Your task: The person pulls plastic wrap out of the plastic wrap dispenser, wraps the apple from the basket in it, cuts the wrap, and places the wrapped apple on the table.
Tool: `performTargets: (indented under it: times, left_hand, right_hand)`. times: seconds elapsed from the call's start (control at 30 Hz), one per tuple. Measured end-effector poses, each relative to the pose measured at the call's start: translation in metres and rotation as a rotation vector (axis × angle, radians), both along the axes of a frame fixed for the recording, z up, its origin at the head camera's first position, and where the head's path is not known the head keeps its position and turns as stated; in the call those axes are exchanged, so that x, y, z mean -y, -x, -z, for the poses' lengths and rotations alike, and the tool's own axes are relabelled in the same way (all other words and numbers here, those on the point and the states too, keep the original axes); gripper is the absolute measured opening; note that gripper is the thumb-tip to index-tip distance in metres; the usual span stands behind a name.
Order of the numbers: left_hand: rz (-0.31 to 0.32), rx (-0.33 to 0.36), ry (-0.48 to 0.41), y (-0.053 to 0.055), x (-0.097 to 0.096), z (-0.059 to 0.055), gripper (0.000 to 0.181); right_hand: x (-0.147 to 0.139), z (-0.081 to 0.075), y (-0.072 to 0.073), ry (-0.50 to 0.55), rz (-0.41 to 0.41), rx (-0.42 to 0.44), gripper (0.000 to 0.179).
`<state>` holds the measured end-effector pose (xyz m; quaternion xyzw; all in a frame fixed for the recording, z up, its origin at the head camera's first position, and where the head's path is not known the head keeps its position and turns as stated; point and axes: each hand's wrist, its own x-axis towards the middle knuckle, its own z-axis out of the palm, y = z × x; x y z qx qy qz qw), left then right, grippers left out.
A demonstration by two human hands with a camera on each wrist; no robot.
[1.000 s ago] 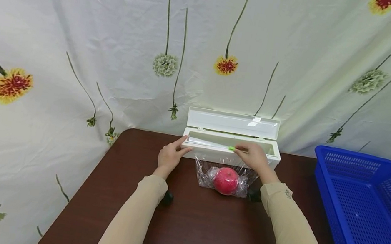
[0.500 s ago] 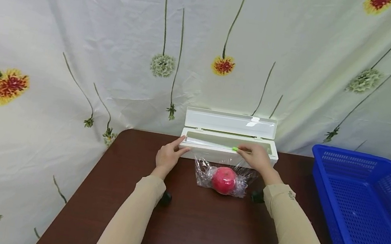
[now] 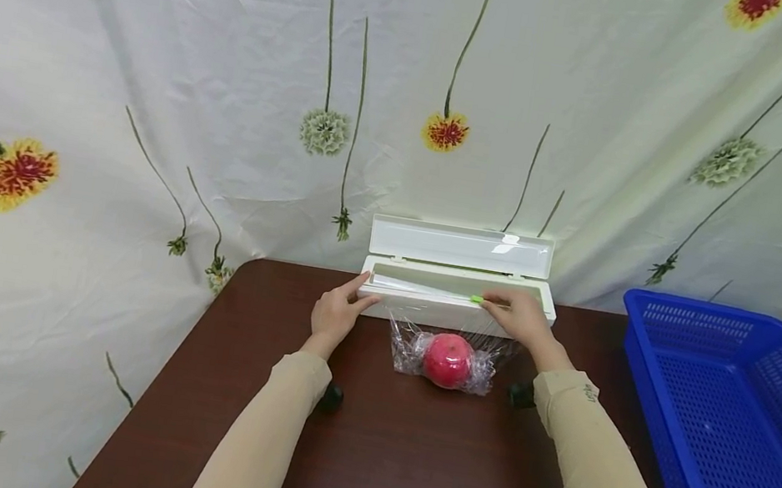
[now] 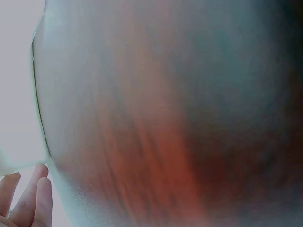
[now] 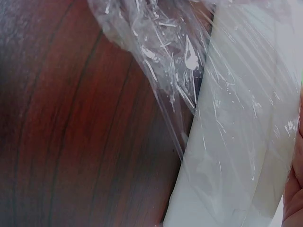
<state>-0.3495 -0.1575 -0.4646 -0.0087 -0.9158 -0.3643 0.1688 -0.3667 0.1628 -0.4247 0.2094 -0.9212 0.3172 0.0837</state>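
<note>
A white cling film dispenser box (image 3: 426, 312) stands at the back of the table, its lid (image 3: 429, 241) raised. My left hand (image 3: 335, 313) grips the box's left end, thumb at the front; the left wrist view shows only some fingers (image 4: 43, 201). Near the right end, my right hand (image 3: 522, 318) pinches a small green slide cutter (image 3: 477, 299) on the front top edge. Clear film (image 5: 175, 52) hangs from the box front, spreading down over a red apple (image 3: 448, 360) that lies wrapped on the table. In the right wrist view the hand shows only at the edge.
A blue plastic basket (image 3: 648, 401) stands at the right of the dark brown table (image 3: 396, 464). Behind the box hangs a white flower-patterned cloth (image 3: 257, 72). Black wrist cameras sit under both sleeves.
My right hand has slid the green cutter a little to the right along the box edge. The left hand stays on the box's left end; the view has shifted slightly.
</note>
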Motion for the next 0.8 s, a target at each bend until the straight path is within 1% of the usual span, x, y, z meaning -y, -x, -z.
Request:
performTargets:
  times: [0.2,0.33,0.57,0.8]
  left_hand:
    - [0.0,0.012,0.002,-0.002,-0.001,-0.003,0.059]
    - [0.003,0.004,0.002,-0.002,0.0,-0.003,0.058]
    - [0.021,-0.015,-0.003,-0.002,0.002,-0.003,0.059]
    - [0.014,-0.009,0.0,0.0,0.001,-0.001,0.059]
  right_hand:
    - [-0.005,0.002,0.0,-0.008,0.008,0.003,0.031]
    - [-0.009,0.002,0.0,-0.003,0.016,0.0,0.03]
    - [-0.015,0.001,0.0,0.012,0.009,-0.052,0.028]
    - [-0.022,0.004,-0.001,0.002,0.036,-0.021,0.031]
